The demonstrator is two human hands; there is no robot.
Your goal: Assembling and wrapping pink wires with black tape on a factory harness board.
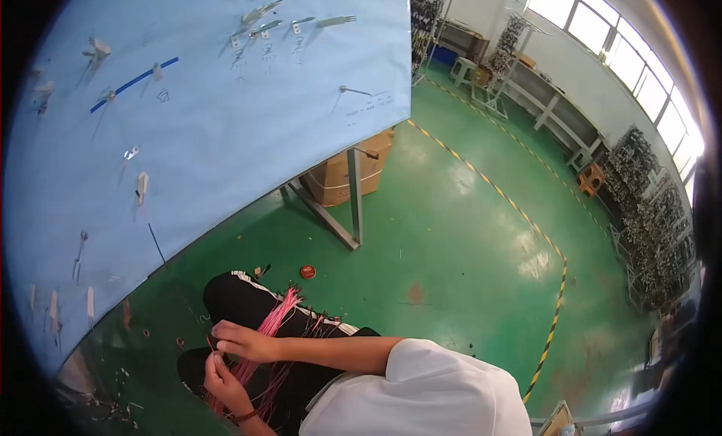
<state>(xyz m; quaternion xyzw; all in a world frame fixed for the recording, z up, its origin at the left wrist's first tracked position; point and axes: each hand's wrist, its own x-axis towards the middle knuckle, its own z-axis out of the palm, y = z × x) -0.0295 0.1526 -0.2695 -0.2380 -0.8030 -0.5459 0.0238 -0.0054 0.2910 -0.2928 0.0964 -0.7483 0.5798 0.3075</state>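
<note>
The person is sitting at the near edge of the scene, looking down at a lap in black trousers point(233, 297) with a white side stripe. A bundle of pink wires point(277, 315) is lying across that lap, its loose ends fanning out on the far side toward the green floor point(451, 240).

The right hand point(244, 340) is reaching in from the right, fingers curled and pinched together over the near part of the bundle, and it is gripping a few strands there. The left hand point(223, 383) is sitting just nearer, a thin band at its wrist, fingers folded in and closing on the thin strands that are running down between the two hands. The two hands are working almost touching; the exact strands under each fingertip are too fine to make out.

To the left and beyond, a big light blue board point(226, 135) is leaning over, with small metal clips point(263, 18) and a blue strip point(135, 82) fixed to it. A grey metal stand point(353, 203) is propping it, and cardboard boxes point(353, 173) are resting behind the stand. A small red cap point(307, 271) is lying on the floor just beyond the knee. A yellow-and-black striped line point(526, 218) is crossing the floor to the right, and racks point(647, 210) hung with dark bundles are standing along the far right wall under the windows.
</note>
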